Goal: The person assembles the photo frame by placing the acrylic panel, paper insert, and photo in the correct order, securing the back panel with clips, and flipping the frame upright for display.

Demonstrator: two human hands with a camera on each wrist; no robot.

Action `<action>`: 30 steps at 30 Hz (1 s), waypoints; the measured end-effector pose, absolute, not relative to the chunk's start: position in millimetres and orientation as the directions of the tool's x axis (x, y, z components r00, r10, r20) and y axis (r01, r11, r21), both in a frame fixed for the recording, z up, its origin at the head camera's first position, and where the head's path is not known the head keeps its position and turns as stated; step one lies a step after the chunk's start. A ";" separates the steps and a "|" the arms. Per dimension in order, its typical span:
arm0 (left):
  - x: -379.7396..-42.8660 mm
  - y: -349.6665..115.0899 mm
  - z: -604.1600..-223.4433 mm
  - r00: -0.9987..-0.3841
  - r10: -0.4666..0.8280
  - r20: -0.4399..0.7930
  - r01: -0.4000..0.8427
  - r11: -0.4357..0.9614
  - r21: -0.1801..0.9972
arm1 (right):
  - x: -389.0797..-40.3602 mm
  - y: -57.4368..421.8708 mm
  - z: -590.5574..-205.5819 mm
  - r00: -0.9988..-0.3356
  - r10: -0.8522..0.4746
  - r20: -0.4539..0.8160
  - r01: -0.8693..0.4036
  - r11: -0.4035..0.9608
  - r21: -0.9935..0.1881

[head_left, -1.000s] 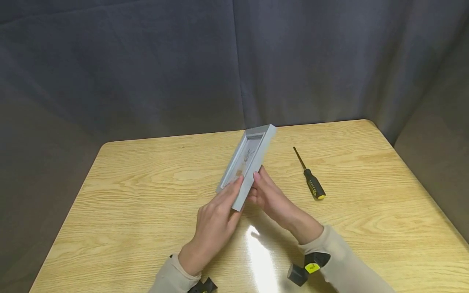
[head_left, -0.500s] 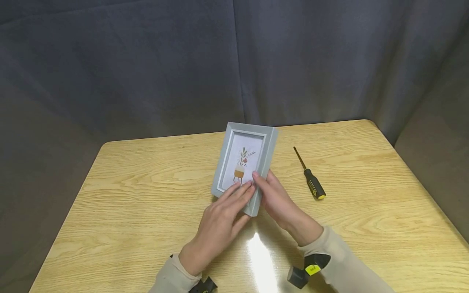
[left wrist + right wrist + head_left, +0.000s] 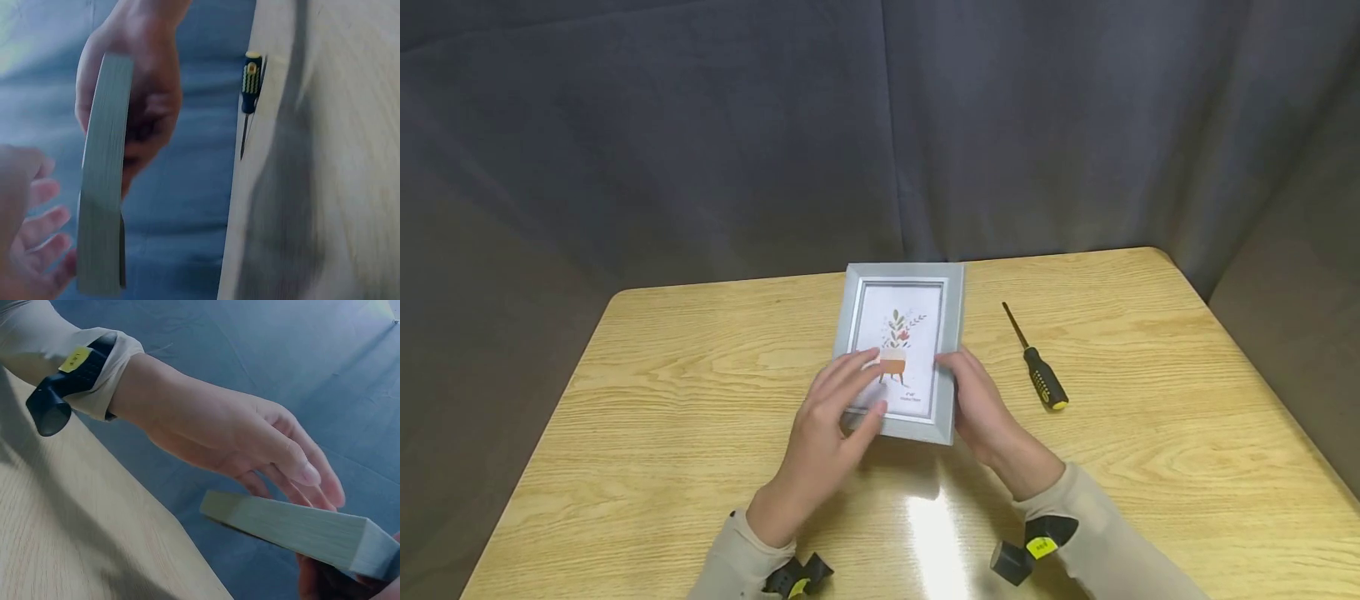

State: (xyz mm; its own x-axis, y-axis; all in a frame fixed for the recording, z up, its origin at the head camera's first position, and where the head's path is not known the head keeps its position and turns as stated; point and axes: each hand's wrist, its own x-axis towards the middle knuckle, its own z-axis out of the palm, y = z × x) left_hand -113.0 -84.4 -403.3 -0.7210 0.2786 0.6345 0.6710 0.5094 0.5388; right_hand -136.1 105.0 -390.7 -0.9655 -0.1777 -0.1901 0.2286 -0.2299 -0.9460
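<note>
A grey picture frame (image 3: 955, 333) stands tilted above the table, its front facing the head camera. Behind the glazing, the print (image 3: 917, 375) shows a potted plant with leaves and a red flower. My right hand (image 3: 988, 421) grips the frame's right edge, thumb at the front and fingers behind it. My left hand (image 3: 816, 437) is spread before the lower left of the print; whether its fingertips touch is unclear. Seen edge-on in the left wrist view, the frame (image 3: 103, 181) lies between that spread left hand (image 3: 28, 231) and the right hand (image 3: 153, 75).
To the right of the hands, a black and yellow screwdriver (image 3: 1045, 379) lies on the wooden table (image 3: 700, 375). A dark curtain (image 3: 700, 150) hangs behind the table. Small black cameras (image 3: 1011, 562) are strapped to both wrists.
The frame has turned from a steep sideways angle to face the head camera. My left hand has let go of its lower edge and shifted left with fingers spread; the right hand keeps its grip.
</note>
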 end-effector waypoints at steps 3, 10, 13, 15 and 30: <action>-118.0 -91.7 -401.3 -0.748 0.145 0.648 0.613 0.524 0.591 | -135.3 104.6 -389.7 -0.964 -0.179 -0.194 0.233 -0.230 -0.945; -125.4 -102.9 -400.9 -0.842 -0.032 0.539 0.458 0.487 0.744 | -133.2 104.6 -387.3 -0.965 -0.195 -0.174 0.218 -0.237 -0.947; -126.7 -105.2 -401.8 -0.893 -0.028 0.449 0.400 0.410 0.820 | -133.0 105.0 -386.8 -0.964 -0.204 -0.171 0.218 -0.237 -0.947; -127.0 -106.3 -401.7 -0.925 -0.017 0.379 0.352 0.335 0.874 | -132.9 104.8 -386.3 -0.963 -0.211 -0.169 0.218 -0.231 -0.948; -129.9 -108.2 -399.1 -0.981 0.033 0.193 0.194 0.034 0.980 | -135.3 107.6 -388.7 -0.961 -0.251 -0.117 0.171 -0.204 -0.964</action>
